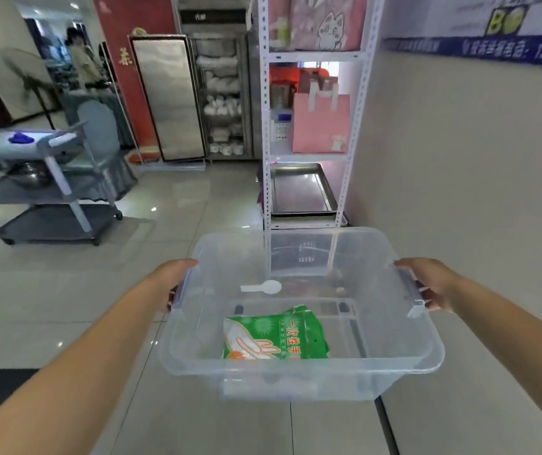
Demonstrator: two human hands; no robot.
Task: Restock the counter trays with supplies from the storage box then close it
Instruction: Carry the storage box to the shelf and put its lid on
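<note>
Left hand [177, 280]: fingers clamped on storage box [299, 369] left handle.
Right hand [433, 284]: fingers clamped on right handle.
Box: lidless, level, long axis left-right.

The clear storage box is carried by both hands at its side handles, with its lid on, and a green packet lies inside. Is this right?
Not quite: the head view shows the clear storage box open, no lid on it. Left hand and right hand do hold its side handles, and the green packet lies inside.

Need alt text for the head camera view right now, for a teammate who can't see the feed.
Both hands, left hand and right hand, carry a clear plastic storage box with no lid by its side handles above a tiled floor. Inside lie a green packet and a white plastic spoon. A white metal shelf rack stands ahead.
</note>
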